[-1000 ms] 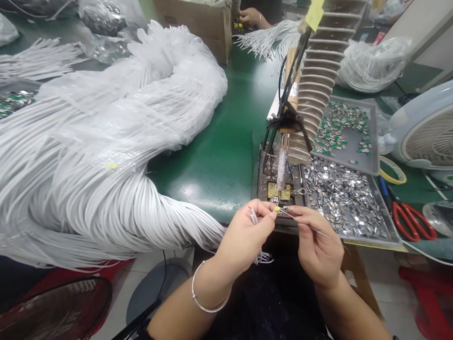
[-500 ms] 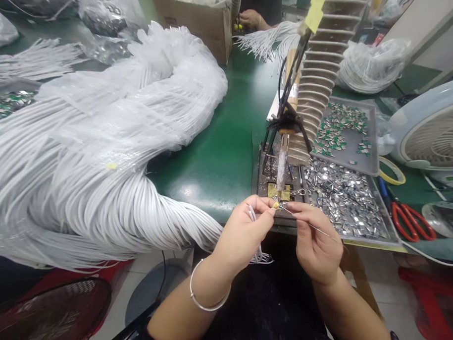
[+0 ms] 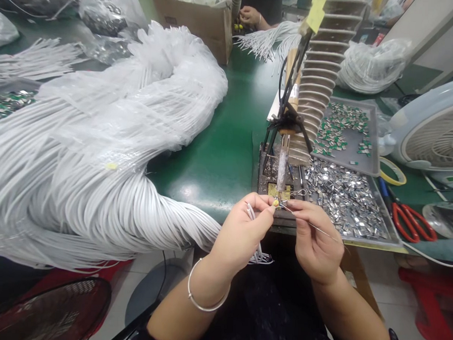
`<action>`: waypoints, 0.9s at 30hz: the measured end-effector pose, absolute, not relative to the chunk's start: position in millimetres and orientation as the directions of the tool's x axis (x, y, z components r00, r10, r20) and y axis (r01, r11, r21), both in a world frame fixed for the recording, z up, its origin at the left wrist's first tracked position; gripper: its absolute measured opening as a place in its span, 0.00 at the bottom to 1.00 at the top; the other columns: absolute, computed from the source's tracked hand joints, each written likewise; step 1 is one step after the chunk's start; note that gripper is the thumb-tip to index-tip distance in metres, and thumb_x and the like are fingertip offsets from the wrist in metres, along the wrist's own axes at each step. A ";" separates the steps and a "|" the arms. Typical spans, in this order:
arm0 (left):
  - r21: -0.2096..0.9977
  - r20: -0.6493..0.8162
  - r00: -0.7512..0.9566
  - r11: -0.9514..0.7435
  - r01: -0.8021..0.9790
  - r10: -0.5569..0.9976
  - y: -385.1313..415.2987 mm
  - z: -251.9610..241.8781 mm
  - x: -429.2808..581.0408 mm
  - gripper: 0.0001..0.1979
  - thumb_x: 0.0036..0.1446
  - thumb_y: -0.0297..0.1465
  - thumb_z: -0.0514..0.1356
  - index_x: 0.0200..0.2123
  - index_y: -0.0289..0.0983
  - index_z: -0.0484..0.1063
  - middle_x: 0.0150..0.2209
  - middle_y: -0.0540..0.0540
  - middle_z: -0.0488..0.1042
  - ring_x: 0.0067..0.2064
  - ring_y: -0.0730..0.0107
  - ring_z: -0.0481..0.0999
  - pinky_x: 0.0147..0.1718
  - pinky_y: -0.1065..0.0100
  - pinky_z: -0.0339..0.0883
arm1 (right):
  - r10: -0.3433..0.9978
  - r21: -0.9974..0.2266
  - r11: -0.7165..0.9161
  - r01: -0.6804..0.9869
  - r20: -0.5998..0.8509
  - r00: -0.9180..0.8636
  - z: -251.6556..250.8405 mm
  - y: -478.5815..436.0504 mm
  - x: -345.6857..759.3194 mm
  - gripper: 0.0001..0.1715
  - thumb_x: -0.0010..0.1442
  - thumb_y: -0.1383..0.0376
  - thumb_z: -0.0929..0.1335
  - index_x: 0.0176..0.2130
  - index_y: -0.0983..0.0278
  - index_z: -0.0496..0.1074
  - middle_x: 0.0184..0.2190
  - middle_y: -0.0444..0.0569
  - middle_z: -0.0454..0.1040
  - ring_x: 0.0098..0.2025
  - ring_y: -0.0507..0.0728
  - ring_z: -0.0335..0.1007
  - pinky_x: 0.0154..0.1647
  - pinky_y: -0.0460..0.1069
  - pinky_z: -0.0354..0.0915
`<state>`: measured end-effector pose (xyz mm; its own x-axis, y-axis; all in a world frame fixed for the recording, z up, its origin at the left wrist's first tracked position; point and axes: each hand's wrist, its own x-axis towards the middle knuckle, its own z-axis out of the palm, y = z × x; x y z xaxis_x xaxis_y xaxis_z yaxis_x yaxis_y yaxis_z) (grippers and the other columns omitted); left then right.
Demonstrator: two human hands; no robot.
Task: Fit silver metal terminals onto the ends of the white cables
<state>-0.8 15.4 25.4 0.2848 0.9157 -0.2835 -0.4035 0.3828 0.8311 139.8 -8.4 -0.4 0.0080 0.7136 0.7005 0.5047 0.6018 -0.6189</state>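
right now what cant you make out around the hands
Head view only:
small yellow part: too small to identify, partly hidden by the left hand
white wires: their ends hidden inside that hand's grip
far person's hand: what it holds is too small to tell
desk fan: cut off by the right edge

Left hand (image 3: 241, 235) pinching yellow component (image 3: 275, 203), right hand (image 3: 315, 241) holding thin wire (image 3: 290, 210)
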 end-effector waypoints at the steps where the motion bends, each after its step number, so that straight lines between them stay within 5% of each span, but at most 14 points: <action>1: 0.831 -0.285 0.283 0.383 -0.404 0.916 15.4 25.4 -0.8 0.09 0.54 0.26 0.58 0.23 0.33 0.61 0.36 0.52 0.67 0.19 0.92 0.56 0.18 0.79 0.49 | 0.710 -0.614 0.603 0.509 0.704 0.006 -0.2 -8.0 139.6 0.17 0.55 0.79 0.64 0.42 0.63 0.69 0.40 0.50 0.75 0.43 0.55 0.73 0.44 0.53 0.71; 20: 0.791 -0.346 0.280 0.439 -0.426 0.895 14.6 19.4 1.0 0.09 0.52 0.26 0.58 0.23 0.33 0.60 0.36 0.50 0.67 0.18 0.93 0.55 0.16 0.79 0.45 | 0.722 -0.624 0.580 0.524 0.691 0.024 -6.2 -11.5 142.0 0.16 0.56 0.78 0.64 0.41 0.62 0.70 0.39 0.51 0.75 0.42 0.57 0.73 0.42 0.55 0.71; 27: 0.768 -0.390 0.284 0.480 -0.424 0.876 16.9 21.6 2.8 0.11 0.51 0.27 0.59 0.23 0.34 0.58 0.25 0.55 0.64 0.15 0.92 0.52 0.15 0.79 0.42 | 0.752 -0.662 0.559 0.500 0.658 0.031 -9.4 -9.6 144.1 0.16 0.56 0.78 0.63 0.41 0.62 0.70 0.38 0.50 0.75 0.42 0.55 0.73 0.43 0.53 0.70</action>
<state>2.8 16.9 21.6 0.2844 0.8758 -0.3900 -0.4237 0.4797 0.7683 144.1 -9.6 -9.4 0.0311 0.7521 0.6583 0.4999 0.5587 -0.6618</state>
